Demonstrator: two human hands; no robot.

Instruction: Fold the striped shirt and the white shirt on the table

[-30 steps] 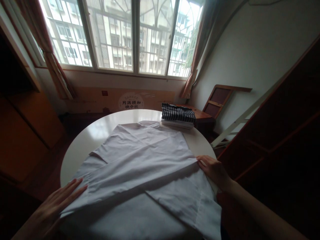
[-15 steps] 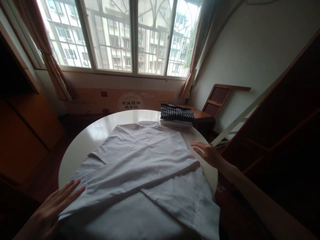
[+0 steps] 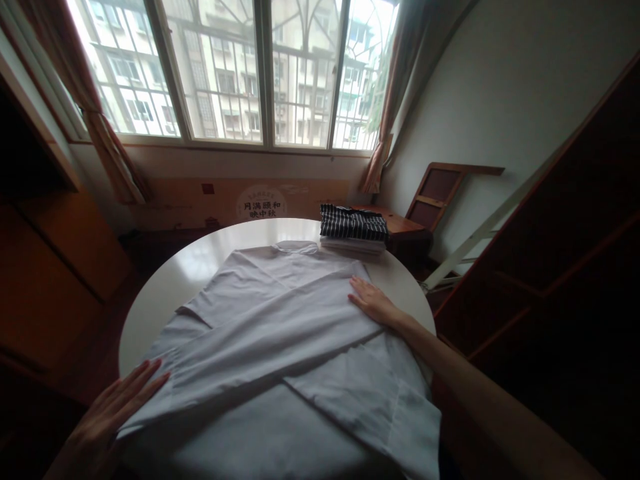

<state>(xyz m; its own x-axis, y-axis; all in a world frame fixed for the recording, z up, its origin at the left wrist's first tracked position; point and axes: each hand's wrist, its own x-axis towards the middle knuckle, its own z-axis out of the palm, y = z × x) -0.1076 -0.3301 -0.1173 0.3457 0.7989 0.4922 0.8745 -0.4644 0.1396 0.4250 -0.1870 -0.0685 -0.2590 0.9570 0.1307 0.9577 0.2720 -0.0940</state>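
A white long-sleeved shirt point(image 3: 240, 333) lies spread over the round table, its collar toward the window. One sleeve crosses the body diagonally, from the upper right down to the lower left. My left hand point(image 3: 117, 407) rests flat on the cuff end of that sleeve, fingers stretched out. On the right, near the shoulder fold, my right hand point(image 3: 373, 301) lies flat with its fingers extended on the cloth. The other sleeve is at the lower right, its cuff close to the table's near edge.
The white round table point(image 3: 150, 313) has a glossy top. At its far right sits a folded stack with a black striped garment point(image 3: 354, 223) over white ones. Beyond stand a wooden chair point(image 3: 435, 193) and a pale ladder point(image 3: 465, 257). A window with curtains point(image 3: 113, 153) is behind.
My right hand has moved left and come down from beside the shirt onto its shoulder fold. The sleeve looks smoother there. My left hand stays in place on the cuff.
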